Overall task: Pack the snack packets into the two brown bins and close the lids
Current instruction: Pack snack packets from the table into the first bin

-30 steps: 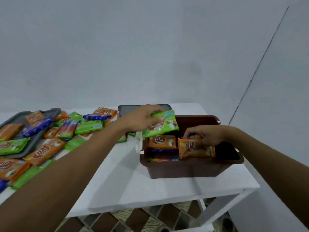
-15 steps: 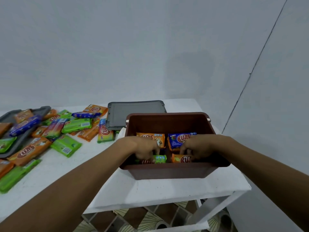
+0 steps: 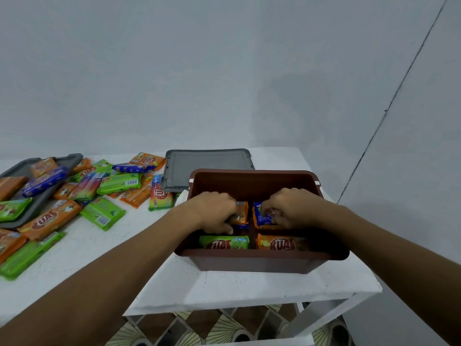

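Fingers (image 3: pixel 220 229) of the left hand (image 3: pixel 214 211) curl down round an orange foil snack packet (image 3: pixel 241 213), and those of the right hand (image 3: pixel 290 208) curl round a blue foil snack packet (image 3: pixel 261 218) just beside it. Both packets sit toward the back inside the open brown plastic bin (image 3: pixel 249 260). Nearer its front wall lie a green packet (image 3: pixel 224 242) and another orange packet (image 3: pixel 279 244), so one layer looks roughly laid. A flat grey plastic lid (image 3: pixel 209 163) lies behind the bin on the white tabletop (image 3: pixel 224 288). To the left waits a loose heap of snack packets (image 3: pixel 104 193), some on a second grey lid (image 3: pixel 69 159). No second bin is in view. I judge the packing barely begun: most packets are unpacked and both lids are off.
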`<state>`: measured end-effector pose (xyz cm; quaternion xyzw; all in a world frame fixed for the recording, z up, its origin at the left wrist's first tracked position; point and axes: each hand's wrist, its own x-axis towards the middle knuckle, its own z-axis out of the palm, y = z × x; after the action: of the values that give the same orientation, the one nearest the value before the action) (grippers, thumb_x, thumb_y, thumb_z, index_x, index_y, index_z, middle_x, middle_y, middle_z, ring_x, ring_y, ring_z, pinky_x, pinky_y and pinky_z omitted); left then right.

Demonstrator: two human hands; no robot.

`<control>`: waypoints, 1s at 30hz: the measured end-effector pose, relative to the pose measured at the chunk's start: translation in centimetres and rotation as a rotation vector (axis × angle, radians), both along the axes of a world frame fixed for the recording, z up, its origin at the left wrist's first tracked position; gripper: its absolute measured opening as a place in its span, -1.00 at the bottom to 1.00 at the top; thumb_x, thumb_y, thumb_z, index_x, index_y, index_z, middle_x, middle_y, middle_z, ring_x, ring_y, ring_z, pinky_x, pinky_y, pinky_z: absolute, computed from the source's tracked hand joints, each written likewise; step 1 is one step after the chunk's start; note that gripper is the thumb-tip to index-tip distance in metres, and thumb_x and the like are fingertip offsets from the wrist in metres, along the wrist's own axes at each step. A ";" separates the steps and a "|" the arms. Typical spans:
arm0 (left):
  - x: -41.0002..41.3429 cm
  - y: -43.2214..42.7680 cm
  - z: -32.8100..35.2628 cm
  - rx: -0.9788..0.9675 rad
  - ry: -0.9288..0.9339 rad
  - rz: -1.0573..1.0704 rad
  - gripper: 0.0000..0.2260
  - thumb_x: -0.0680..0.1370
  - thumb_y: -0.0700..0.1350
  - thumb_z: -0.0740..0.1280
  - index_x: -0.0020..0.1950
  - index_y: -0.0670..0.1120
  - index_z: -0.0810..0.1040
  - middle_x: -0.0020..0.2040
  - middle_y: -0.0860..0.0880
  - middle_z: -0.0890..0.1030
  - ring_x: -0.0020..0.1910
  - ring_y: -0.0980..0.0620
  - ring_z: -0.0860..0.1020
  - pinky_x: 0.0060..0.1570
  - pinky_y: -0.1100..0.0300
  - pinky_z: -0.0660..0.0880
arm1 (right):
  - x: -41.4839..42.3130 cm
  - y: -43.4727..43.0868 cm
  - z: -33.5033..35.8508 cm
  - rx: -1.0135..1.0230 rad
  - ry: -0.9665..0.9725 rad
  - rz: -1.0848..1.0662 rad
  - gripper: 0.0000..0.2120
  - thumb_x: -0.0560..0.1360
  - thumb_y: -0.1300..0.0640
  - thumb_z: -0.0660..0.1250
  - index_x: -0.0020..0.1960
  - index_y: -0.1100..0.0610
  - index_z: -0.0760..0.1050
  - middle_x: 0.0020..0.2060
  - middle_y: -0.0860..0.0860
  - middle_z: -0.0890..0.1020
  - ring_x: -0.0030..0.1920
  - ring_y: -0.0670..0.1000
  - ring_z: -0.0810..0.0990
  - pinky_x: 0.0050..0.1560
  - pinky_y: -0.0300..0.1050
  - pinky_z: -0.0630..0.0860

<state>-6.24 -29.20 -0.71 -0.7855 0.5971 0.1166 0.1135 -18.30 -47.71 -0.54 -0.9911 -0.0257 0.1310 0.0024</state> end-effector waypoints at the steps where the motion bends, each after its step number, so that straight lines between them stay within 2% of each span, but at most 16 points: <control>1: 0.2 -0.2 0.2 -0.014 -0.020 -0.001 -0.72 0.50 0.08 0.40 0.09 -0.04 0.49 0.08 -0.01 0.49 -0.01 -0.01 0.49 -0.13 0.08 0.46 | 0.4 0.1 -0.2 -0.027 0.007 0.021 -0.62 0.56 0.01 0.27 0.36 -0.15 0.39 0.23 -0.02 0.49 0.14 0.05 0.51 -0.09 -0.11 0.48; 4: 1.3 -1.4 0.4 0.071 0.000 0.036 -0.57 0.45 0.04 0.46 0.25 -0.04 0.44 0.20 -0.03 0.47 0.14 -0.05 0.47 -0.01 0.10 0.44 | 1.5 0.4 -0.4 -0.073 0.086 0.045 -0.50 0.55 0.05 0.30 0.43 -0.22 0.29 0.26 -0.01 0.40 0.20 0.08 0.47 -0.09 -0.12 0.42; 7: 2.0 -2.3 -0.5 0.086 -0.078 0.055 -0.50 0.43 0.09 0.47 0.29 -0.07 0.45 0.20 -0.08 0.51 0.14 -0.09 0.50 0.07 0.03 0.50 | 1.7 0.2 -0.5 -0.037 0.112 0.014 -0.52 0.54 0.06 0.33 0.39 -0.25 0.33 0.28 0.00 0.39 0.25 0.09 0.44 0.03 -0.05 0.48; 11: 1.9 -2.0 -1.5 0.019 -0.160 0.067 -0.54 0.45 0.12 0.43 0.24 -0.08 0.49 0.13 -0.07 0.53 0.00 -0.07 0.54 -0.07 0.03 0.56 | 1.5 0.1 -1.1 -0.040 0.099 -0.009 -0.49 0.53 0.01 0.34 0.42 -0.24 0.30 0.31 0.01 0.40 0.26 0.09 0.44 0.10 0.00 0.49; 14: 1.6 -2.0 -1.5 0.007 -0.211 0.037 -0.49 0.43 0.20 0.42 0.24 -0.08 0.49 0.11 -0.08 0.54 0.01 -0.08 0.55 -0.11 0.05 0.54 | 1.5 0.2 -1.2 -0.037 0.084 -0.027 -0.44 0.49 -0.02 0.39 0.43 -0.18 0.26 0.31 0.02 0.43 0.26 0.10 0.46 0.12 0.03 0.51; 17: 1.2 -2.4 -1.4 -0.009 -0.246 0.041 -0.45 0.41 0.23 0.43 0.25 -0.09 0.49 0.12 -0.08 0.55 0.04 -0.09 0.56 -0.13 0.05 0.50 | 1.4 0.4 -1.4 -0.041 0.051 -0.041 -0.41 0.44 -0.05 0.44 0.36 -0.06 0.24 0.26 0.02 0.49 0.20 0.10 0.51 0.03 -0.03 0.50; 20: 0.9 -2.5 -1.3 -0.029 -0.292 0.036 -0.49 0.42 0.22 0.43 0.22 -0.09 0.50 0.10 -0.08 0.56 0.00 -0.08 0.57 -0.14 0.05 0.51 | 1.3 0.8 -1.7 -0.125 0.025 -0.036 -0.40 0.43 -0.09 0.44 0.35 0.01 0.25 0.23 0.04 0.52 0.17 0.09 0.53 -0.09 -0.08 0.40; 24: 0.7 -2.4 -1.2 -0.004 -0.321 0.028 -0.47 0.42 0.26 0.41 0.20 -0.09 0.49 0.11 -0.08 0.56 0.04 -0.07 0.55 -0.15 0.08 0.45 | 1.6 0.9 -1.9 -0.230 -0.013 -0.035 -0.47 0.45 -0.11 0.41 0.33 0.04 0.35 0.18 0.05 0.54 0.13 0.08 0.54 -0.10 -0.08 0.40; 28: 1.2 -1.2 0.2 0.041 -0.215 0.053 -0.51 0.48 0.24 0.36 0.24 -0.07 0.49 0.16 -0.09 0.53 0.11 -0.09 0.52 -0.02 0.04 0.46 | 1.9 1.2 -1.4 -0.218 0.053 -0.056 -0.49 0.44 -0.13 0.43 0.29 0.04 0.40 0.17 0.05 0.52 0.11 0.07 0.52 -0.10 -0.09 0.39; 30: 2.1 0.3 0.6 0.007 -0.144 0.031 -0.60 0.53 0.20 0.30 0.23 -0.02 0.51 0.14 -0.05 0.56 0.07 -0.05 0.53 0.01 0.05 0.48 | 2.1 1.0 -0.9 -0.176 0.099 -0.061 -0.60 0.41 -0.16 0.44 0.12 -0.01 0.41 0.09 0.03 0.51 0.00 0.03 0.47 -0.13 -0.11 0.37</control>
<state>-4.10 -28.92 -0.06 -0.8007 0.5746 0.0636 0.1570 -16.17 -46.69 -1.40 -0.9801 0.0160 0.1812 -0.0792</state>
